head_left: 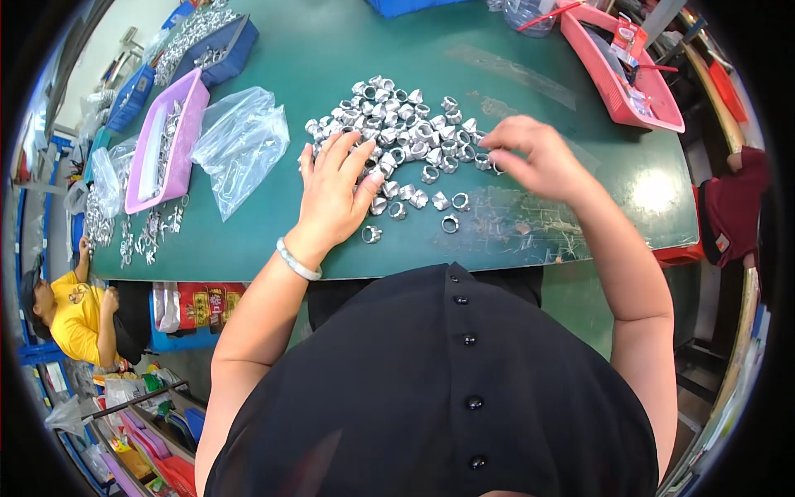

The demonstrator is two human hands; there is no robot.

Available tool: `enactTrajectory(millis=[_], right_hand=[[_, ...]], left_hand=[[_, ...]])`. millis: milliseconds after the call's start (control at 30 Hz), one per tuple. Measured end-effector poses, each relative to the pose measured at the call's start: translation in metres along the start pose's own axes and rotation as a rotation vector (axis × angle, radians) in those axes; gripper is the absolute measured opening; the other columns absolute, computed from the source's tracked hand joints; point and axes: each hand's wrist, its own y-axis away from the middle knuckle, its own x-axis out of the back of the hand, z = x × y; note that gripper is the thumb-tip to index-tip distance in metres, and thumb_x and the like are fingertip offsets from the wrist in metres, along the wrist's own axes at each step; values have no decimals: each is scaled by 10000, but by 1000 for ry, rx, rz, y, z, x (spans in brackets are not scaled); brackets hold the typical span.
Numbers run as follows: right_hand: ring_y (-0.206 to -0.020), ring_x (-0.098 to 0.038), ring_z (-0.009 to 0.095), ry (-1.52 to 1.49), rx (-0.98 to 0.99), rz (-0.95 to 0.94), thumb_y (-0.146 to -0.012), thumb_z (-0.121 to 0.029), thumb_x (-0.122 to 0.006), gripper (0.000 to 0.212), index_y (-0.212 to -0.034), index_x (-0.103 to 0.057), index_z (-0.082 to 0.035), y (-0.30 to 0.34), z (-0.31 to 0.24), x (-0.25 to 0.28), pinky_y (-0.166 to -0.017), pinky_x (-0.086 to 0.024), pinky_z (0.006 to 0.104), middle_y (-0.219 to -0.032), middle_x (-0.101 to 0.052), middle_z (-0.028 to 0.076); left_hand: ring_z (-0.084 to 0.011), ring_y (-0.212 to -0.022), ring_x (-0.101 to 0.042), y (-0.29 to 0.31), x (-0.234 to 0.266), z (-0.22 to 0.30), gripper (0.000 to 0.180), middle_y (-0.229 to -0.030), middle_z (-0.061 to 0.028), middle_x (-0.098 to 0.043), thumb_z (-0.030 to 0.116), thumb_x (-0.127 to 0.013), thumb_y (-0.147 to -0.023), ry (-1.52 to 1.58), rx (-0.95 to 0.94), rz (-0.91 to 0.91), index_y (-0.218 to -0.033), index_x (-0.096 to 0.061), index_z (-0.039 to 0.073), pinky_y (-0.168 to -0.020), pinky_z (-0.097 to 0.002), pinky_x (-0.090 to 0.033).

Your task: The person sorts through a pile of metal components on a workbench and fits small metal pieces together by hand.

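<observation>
Chunky silver metal rings (424, 131) lie in a loose heap on the green table. My left hand (331, 186), wearing a pale bangle (299, 259), rests at the heap's left side. Its fingers are spread over the nearest rings, and some rings are hidden beneath them. At the right edge of the heap hovers my right hand (537, 157), slightly blurred. Its fingers are bent, with a gap between thumb and forefinger, and I see nothing held there. A few single rings, such as the ring (450, 224) near me, lie apart from the heap.
A clear plastic bag (242, 149) lies left of the heap, beside a purple basket (191, 112) of metal pieces. Beyond is a blue bin (237, 58). A pink basket (667, 108) stands far right. Another person in yellow (83, 319) is at the left.
</observation>
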Motion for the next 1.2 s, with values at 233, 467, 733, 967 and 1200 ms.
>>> enactTrajectory(millis=[233, 467, 733, 967, 1200], right_hand=[[-794, -544, 268, 131, 93, -31, -703, -309, -671, 281, -802, -625, -50, -33, -55, -61, -698, -405, 381, -783, -545, 83], [-806, -521, 248, 240, -4, -73, -706, -163, -631, 151, -802, -623, -47, -36, -62, -78, -724, -367, 360, -784, -516, 77], [-706, -565, 188, -409, -162, 7, -744, -99, -630, 124, -811, -619, 4, -38, -60, -70, -642, -456, 303, -767, -563, 86], [-662, -493, 50, -923, -483, -36, -810, -101, -612, 146, -904, -613, 12, -32, -68, -60, -587, -417, 215, -751, -575, -6], [-642, -466, 21, -1030, -470, 25, -810, -81, -606, 125, -907, -611, -3, -27, -64, -64, -567, -393, 188, -731, -559, -34]], left_hand=[[-302, -1167, -428, 12, 5, 10, 326, -1162, -84, -527, 98, -592, -788, 115, -16, 106, -1112, -567, 99, -1009, -492, -213], [-316, -1133, -452, 24, 14, 11, 301, -1128, -102, -537, 76, -619, -747, 174, -16, 119, -1047, -595, 77, -979, -461, -281], [-281, -999, -511, 17, 15, 27, 315, -1024, -103, -564, 84, -677, -695, 312, -47, 181, -1000, -607, 48, -914, -411, -347], [-230, -851, -541, 9, 11, 29, 148, -877, -87, -588, 51, -646, -745, 586, 21, 182, -882, -617, 3, -749, -318, -424], [-219, -828, -544, 4, 15, 33, 121, -868, -90, -588, 49, -631, -763, 644, 5, 138, -868, -607, -5, -739, -306, -424]])
